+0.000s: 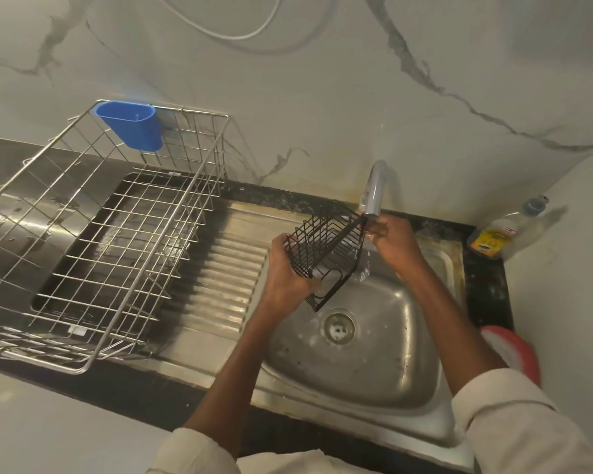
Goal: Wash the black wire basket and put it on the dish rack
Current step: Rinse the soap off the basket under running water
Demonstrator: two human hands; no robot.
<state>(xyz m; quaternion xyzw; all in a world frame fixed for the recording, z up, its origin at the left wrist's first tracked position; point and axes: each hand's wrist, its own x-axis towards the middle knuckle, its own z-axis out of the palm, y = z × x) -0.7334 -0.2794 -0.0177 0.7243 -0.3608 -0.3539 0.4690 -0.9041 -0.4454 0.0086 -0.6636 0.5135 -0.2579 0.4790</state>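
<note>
Head view: your left hand (285, 268) and right hand (389, 236) each grip an end of the black wire basket (324, 253), tilted under the running tap (374, 189) over the sink (421, 378). Light, stiff, wet wire probably; hold the rim.

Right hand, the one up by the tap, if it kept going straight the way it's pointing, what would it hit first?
Probably the curved chrome tap just beyond the right hand, then the marbled white wall; depth is unclear.
</note>
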